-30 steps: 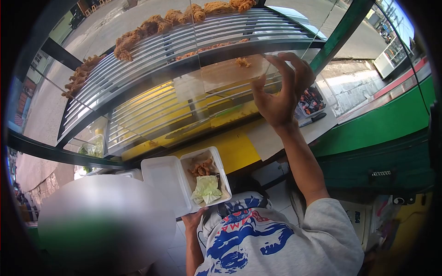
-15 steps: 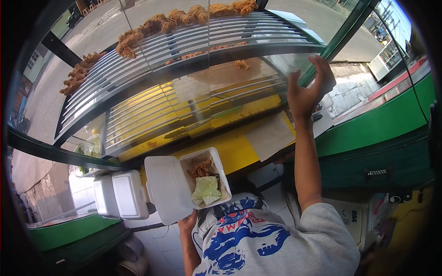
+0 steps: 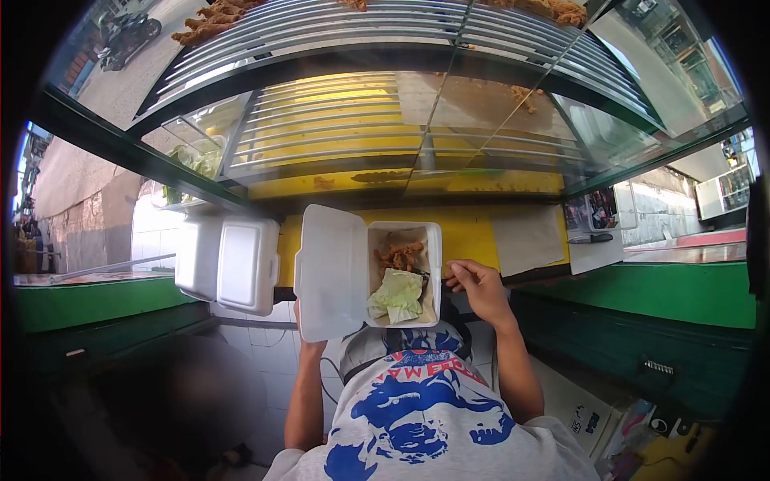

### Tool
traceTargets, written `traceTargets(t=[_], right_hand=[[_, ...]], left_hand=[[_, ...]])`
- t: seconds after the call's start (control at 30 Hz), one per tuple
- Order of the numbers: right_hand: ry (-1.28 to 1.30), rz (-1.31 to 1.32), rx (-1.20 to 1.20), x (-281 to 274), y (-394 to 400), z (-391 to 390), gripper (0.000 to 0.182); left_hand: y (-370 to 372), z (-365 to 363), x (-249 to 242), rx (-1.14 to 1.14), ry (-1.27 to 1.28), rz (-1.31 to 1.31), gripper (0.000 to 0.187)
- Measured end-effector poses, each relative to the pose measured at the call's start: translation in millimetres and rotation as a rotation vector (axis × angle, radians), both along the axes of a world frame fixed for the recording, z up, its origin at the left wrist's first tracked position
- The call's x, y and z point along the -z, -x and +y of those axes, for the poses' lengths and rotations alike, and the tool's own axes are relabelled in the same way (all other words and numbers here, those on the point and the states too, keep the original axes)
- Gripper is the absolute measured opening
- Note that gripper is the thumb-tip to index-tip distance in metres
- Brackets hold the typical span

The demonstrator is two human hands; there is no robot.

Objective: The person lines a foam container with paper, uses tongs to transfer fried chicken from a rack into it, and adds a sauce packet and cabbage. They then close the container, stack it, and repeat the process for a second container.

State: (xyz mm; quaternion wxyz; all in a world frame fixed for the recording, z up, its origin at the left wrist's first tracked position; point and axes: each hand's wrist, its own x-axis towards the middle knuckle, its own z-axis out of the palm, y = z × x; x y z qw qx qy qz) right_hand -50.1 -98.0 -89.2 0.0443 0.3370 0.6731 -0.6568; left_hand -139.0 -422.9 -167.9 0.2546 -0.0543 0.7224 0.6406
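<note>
An open white foam box [image 3: 330, 272] lies in front of my body, its lid folded out to the left. Inside it are pieces of fried chicken [image 3: 401, 255] and a pale green lettuce leaf [image 3: 397, 296] on brown paper. My left hand [image 3: 310, 343] holds the box from beneath the lid's left side, most of its fingers hidden. Just right of the box, my right hand [image 3: 476, 287] hovers with fingers bent and thumb apart, nothing visible in it.
Two closed foam boxes [image 3: 246, 264] sit to the left. Ahead is a glass display case with a slatted rack [image 3: 337, 68] carrying fried chicken. Brown paper [image 3: 527, 239] lies on the yellow counter, with a dark-handled knife [image 3: 591, 238] farther right.
My right hand has come down from the glass case to beside the open box. The view has turned, and the box now appears straighter.
</note>
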Motion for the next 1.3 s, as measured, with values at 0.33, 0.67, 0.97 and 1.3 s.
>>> traceTargets(t=[0.33,0.67,0.97,1.3], right_hand=[[0.242,0.053,0.118,7.7,-3.0,-18.8,0.032],[0.113,0.115,0.102,-10.8,18.6,6.4,0.066],[0.023,0.006,-0.420,4.9,51.9,31.9,0.055],[-0.003,0.071,-0.921,-24.9,113.9,-105.6,0.059]], left_hand=[[12.3,112.8,-66.5,0.489,0.282,0.321,0.112],[13.4,126.9,-87.1,0.597,0.264,0.161,0.118],[-33.3,115.7,-91.8,0.318,0.203,0.132,0.109],[-91.4,20.6,-118.8,-0.597,0.150,0.138,0.095]])
